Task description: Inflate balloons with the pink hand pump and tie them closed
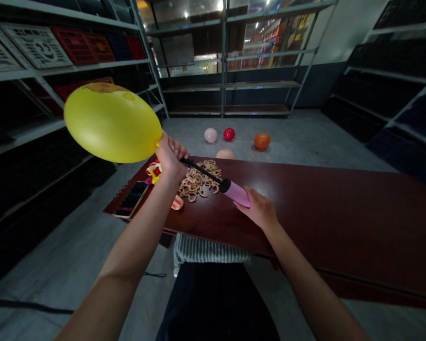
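A large yellow balloon (110, 125), blown up, points up and to the left from my left hand (170, 154). The fingers of that hand are wrapped around the balloon's neck, where the black rod of the pump meets it; the nozzle itself is hidden. My right hand (259, 208) grips the pink balloon pump (238, 193) by its barrel, above the table. The black rod stretches out of the barrel between both hands. Under it lies a pile of tan, curled rubbery pieces (195, 182) on the dark red table (305, 203).
On the table's left lie a phone (132, 198), colourful packets (153, 171) and an orange-pink piece (177, 202). Beyond the table, white (210, 135), red (229, 134) and orange (261, 140) balloons rest on the floor. Metal shelves (223, 61) stand around. A striped stool (209, 248) is below me.
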The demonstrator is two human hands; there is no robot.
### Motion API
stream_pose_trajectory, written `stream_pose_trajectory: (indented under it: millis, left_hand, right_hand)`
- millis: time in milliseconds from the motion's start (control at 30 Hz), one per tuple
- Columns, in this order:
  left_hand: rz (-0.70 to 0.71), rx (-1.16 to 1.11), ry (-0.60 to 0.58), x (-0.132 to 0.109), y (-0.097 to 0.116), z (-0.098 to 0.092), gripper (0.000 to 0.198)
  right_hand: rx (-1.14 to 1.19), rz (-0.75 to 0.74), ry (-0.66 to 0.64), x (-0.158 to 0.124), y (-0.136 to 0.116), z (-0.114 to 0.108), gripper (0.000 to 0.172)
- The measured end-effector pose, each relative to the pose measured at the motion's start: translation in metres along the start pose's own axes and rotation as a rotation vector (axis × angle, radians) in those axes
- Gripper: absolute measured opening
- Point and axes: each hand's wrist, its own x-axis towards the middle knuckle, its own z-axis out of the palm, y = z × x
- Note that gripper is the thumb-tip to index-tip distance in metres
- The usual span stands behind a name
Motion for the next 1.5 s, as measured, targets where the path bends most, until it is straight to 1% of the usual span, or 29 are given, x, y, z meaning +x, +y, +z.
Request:
stream_pose_trajectory:
  millis: [133, 200, 267, 367, 500, 567, 667, 767, 933, 1067, 1233, 1367, 1500]
  left_hand:
    - [-0.024, 0.014, -0.026, 0.004, -0.012, 0.009, 0.059]
    - [-0.039, 0.009, -0.033, 0.006, -0.024, 0.014, 0.059]
    - [-0.067, 0.003, -0.044, 0.005, -0.04, 0.019, 0.058]
    - [-0.12, -0.006, -0.057, -0.004, -0.072, 0.026, 0.057]
    - [-0.195, -0.001, -0.045, -0.025, -0.115, 0.035, 0.056]
    - [-0.223, 0.0, -0.039, -0.033, -0.128, 0.037, 0.055]
    - [-0.237, -0.013, -0.039, -0.036, -0.134, 0.036, 0.053]
    - [-0.233, -0.005, -0.024, -0.031, -0.127, 0.03, 0.053]
    - [-0.191, -0.002, 0.022, -0.024, -0.105, 0.019, 0.054]
    - [-0.133, -0.023, 0.034, -0.021, -0.082, 0.014, 0.054]
    - [-0.087, -0.048, 0.053, -0.014, -0.047, 0.002, 0.052]
    - [-0.089, -0.079, 0.085, -0.003, -0.019, -0.017, 0.049]
    - [-0.102, -0.161, 0.092, 0.003, 0.0, -0.034, 0.045]
  right_hand:
    - [-0.012, 0.09, 0.009, 0.001, 0.002, -0.002, 0.041]
    - [-0.023, 0.153, -0.014, 0.002, 0.004, -0.002, 0.041]
    - [-0.027, 0.208, -0.047, 0.002, 0.005, -0.002, 0.041]
    - [-0.032, 0.266, -0.079, 0.003, 0.006, -0.002, 0.042]
    - [-0.058, 0.316, -0.093, 0.003, 0.008, -0.003, 0.044]
    - [-0.079, 0.339, -0.103, 0.003, 0.009, -0.004, 0.045]
    - [-0.089, 0.346, -0.123, 0.003, 0.01, -0.004, 0.047]
    - [-0.079, 0.311, -0.143, 0.003, 0.008, -0.001, 0.05]
    - [-0.055, 0.24, -0.145, 0.003, 0.003, 0.002, 0.052]
    - [-0.081, 0.188, -0.128, 0.003, 0.001, 0.0, 0.052]
    - [-0.14, 0.07, -0.095, 0.0, 0.001, -0.003, 0.048]
    - [-0.198, -0.043, -0.076, 0.001, 0.007, -0.015, 0.044]
    - [-0.264, -0.114, -0.155, 0.012, 0.01, -0.039, 0.041]
